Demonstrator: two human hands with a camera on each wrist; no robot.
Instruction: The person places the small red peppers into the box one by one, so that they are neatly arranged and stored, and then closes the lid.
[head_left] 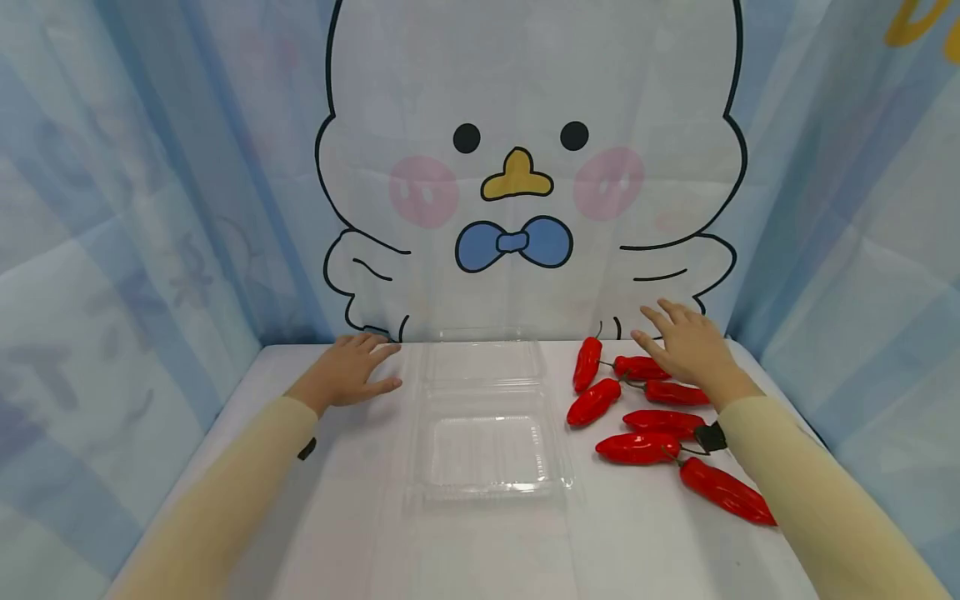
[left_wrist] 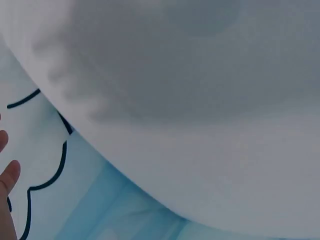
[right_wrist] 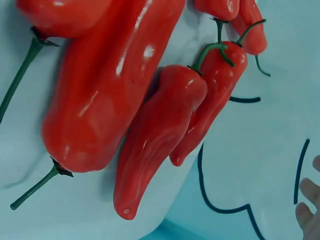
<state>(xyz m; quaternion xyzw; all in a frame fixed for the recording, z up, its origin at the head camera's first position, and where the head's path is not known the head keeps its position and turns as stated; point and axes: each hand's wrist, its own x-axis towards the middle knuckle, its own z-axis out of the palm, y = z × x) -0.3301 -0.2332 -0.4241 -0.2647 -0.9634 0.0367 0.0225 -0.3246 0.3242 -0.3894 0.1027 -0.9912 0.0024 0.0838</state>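
Several red chili peppers (head_left: pixel 639 448) with green stems lie on the right of the white table. My right hand (head_left: pixel 688 346) hovers over the far ones, fingers spread, holding nothing. In the right wrist view the red peppers (right_wrist: pixel 160 115) fill the middle and upper left, and my fingertips (right_wrist: pixel 311 190) show at the right edge. An open clear plastic container (head_left: pixel 487 450) lies flat at the middle of the table. Left of its far part is my left hand (head_left: pixel 347 371), fingers extended and apart from it. At the left wrist view's edge, fingers of that hand (left_wrist: pixel 10 175) show.
The white table (head_left: pixel 352 517) is bounded at the back by a curtain (head_left: pixel 525 292) with a cartoon bird. Blue-and-white curtains (head_left: pixel 112 250) hang along both sides. A dark wrist camera (head_left: pixel 710 437) partly covers one pepper.
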